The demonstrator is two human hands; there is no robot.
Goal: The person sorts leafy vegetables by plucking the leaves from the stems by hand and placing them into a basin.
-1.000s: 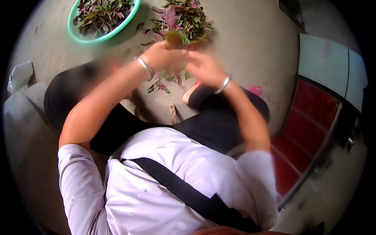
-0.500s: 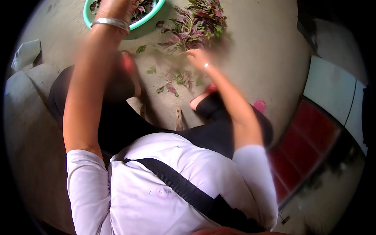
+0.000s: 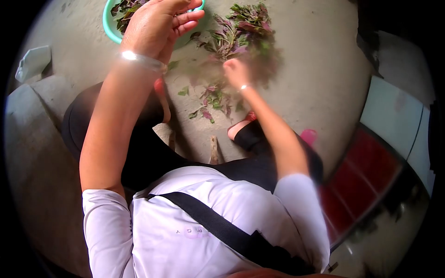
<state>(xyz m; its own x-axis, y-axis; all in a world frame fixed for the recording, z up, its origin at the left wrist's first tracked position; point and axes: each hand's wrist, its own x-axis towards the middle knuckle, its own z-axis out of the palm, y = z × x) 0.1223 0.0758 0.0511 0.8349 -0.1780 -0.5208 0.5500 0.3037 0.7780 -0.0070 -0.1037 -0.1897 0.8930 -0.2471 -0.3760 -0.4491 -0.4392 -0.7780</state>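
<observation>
My left hand (image 3: 160, 25), with a silver bangle at the wrist, is raised over the near right side of a green-rimmed basin (image 3: 109, 28). Its fingers are loosely bent and slightly apart, with nothing visible in them. Purple-and-green leaves (image 3: 124, 15), like red amaranth, lie in the basin. My right hand (image 3: 237, 73) is closed at the near end of a heap of leafy amaranth stems (image 3: 248, 28). What its fingers hold, if anything, is blurred. Between my feet lie loose amaranth leaves (image 3: 213, 98) on the floor.
The concrete floor (image 3: 315, 60) spreads around the heap. A pale plastic container (image 3: 33, 64) stands at far left. On the right is a cabinet-like piece with red panels (image 3: 366, 171) and a pale top (image 3: 394, 111). A pink patch (image 3: 308, 136) shows beside my right knee.
My left hand has come back from over the basin toward me and slightly right, its fingers now in view. My right hand stays by the heap, its fingers more curled. The view has shifted slightly.
</observation>
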